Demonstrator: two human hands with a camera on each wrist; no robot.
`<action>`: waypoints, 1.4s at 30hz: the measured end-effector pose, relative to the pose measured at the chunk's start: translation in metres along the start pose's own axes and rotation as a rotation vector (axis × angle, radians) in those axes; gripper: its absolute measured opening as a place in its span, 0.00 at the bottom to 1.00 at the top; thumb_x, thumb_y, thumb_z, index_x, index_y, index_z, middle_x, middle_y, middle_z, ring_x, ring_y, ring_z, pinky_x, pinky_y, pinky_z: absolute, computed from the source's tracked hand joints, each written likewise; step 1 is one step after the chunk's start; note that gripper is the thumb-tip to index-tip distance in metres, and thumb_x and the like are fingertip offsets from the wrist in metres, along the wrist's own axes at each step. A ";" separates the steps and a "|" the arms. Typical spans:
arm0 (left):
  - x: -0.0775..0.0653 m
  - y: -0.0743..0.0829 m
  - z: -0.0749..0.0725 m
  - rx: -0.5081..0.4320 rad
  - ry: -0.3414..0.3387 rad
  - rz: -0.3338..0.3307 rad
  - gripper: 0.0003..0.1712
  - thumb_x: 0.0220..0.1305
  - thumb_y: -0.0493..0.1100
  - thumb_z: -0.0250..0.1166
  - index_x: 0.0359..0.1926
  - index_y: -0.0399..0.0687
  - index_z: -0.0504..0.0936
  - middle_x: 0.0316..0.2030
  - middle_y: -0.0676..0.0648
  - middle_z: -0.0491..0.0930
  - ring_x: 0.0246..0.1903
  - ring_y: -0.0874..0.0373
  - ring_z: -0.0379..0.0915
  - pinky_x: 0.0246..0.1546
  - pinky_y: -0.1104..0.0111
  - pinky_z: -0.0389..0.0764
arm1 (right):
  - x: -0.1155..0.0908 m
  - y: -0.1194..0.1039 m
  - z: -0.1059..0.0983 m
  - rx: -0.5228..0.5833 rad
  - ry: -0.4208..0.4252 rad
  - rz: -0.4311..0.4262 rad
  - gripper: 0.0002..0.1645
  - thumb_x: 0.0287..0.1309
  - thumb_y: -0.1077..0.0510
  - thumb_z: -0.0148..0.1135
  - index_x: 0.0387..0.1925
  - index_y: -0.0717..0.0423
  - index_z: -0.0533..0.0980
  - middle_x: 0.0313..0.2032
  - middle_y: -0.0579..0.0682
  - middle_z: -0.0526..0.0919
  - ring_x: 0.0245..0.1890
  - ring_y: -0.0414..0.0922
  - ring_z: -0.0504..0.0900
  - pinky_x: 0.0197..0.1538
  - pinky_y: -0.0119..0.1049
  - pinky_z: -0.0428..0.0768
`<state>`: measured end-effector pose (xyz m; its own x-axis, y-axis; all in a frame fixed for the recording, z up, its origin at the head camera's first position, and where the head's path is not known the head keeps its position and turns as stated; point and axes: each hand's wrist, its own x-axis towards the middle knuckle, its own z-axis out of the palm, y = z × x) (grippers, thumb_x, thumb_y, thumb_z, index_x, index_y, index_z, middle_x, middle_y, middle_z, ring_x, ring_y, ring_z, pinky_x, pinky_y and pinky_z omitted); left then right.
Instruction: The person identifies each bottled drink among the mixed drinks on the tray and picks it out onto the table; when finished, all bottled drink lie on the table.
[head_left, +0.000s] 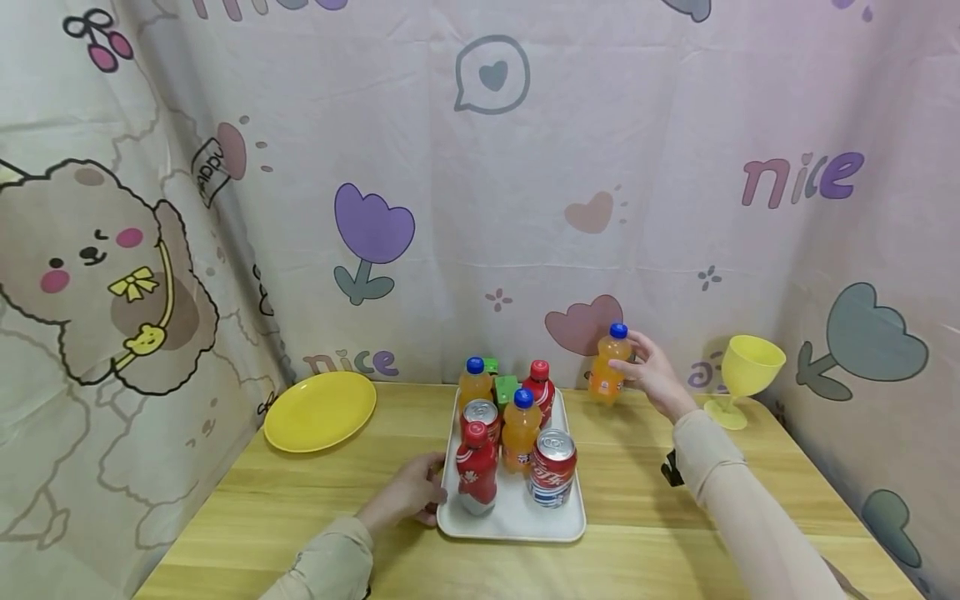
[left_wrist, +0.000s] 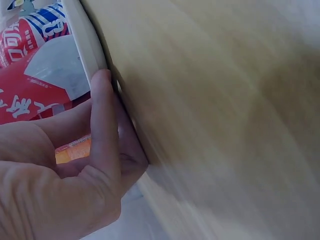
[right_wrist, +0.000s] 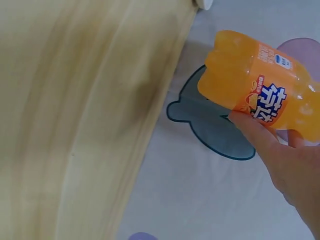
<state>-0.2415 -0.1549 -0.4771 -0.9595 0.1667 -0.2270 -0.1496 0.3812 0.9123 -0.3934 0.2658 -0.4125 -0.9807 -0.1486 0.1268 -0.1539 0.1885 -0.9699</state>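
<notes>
My right hand grips a small orange soda bottle with a blue cap, upright near the table's back edge. In the right wrist view, the thumb lies along the lower side of that bottle. At the left side of a white tray, my left hand holds the rim; some of its fingers are hidden there. On the tray stand a red bottle, a cola can, a second can, orange soda bottles, another red bottle and green boxes partly hidden behind.
A yellow plate lies at the back left of the wooden table. A yellow goblet stands at the back right. A small black object sits beside the right sleeve. Patterned curtains hang behind and at both sides.
</notes>
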 end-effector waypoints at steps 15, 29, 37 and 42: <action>-0.001 0.002 0.001 0.020 0.025 -0.017 0.42 0.58 0.22 0.62 0.75 0.27 0.63 0.35 0.42 0.71 0.24 0.55 0.74 0.18 0.70 0.85 | 0.006 0.021 0.004 0.004 0.040 0.037 0.44 0.71 0.61 0.64 0.81 0.55 0.54 0.79 0.68 0.58 0.64 0.53 0.75 0.61 0.49 0.88; 0.004 0.003 0.000 0.058 0.041 -0.032 0.42 0.60 0.22 0.63 0.76 0.29 0.63 0.36 0.42 0.71 0.25 0.54 0.74 0.18 0.69 0.85 | 0.008 0.028 0.009 0.000 0.037 0.039 0.45 0.72 0.63 0.63 0.82 0.56 0.53 0.80 0.67 0.57 0.76 0.66 0.63 0.71 0.57 0.81; 0.005 0.005 -0.002 0.066 0.043 -0.039 0.41 0.60 0.22 0.64 0.75 0.31 0.64 0.37 0.41 0.72 0.26 0.54 0.75 0.19 0.69 0.86 | 0.009 0.025 0.009 -0.028 0.019 0.036 0.45 0.72 0.63 0.63 0.81 0.56 0.52 0.79 0.69 0.57 0.76 0.68 0.63 0.75 0.64 0.75; 0.002 0.003 0.000 0.056 0.030 -0.015 0.40 0.59 0.22 0.63 0.73 0.30 0.66 0.35 0.42 0.71 0.25 0.54 0.75 0.18 0.69 0.85 | 0.006 0.019 0.002 -0.073 -0.017 0.030 0.48 0.72 0.62 0.63 0.83 0.59 0.47 0.80 0.71 0.54 0.77 0.70 0.60 0.77 0.65 0.70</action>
<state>-0.2440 -0.1536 -0.4753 -0.9641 0.1336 -0.2293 -0.1512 0.4339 0.8882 -0.4017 0.2665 -0.4303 -0.9829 -0.1584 0.0937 -0.1335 0.2631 -0.9555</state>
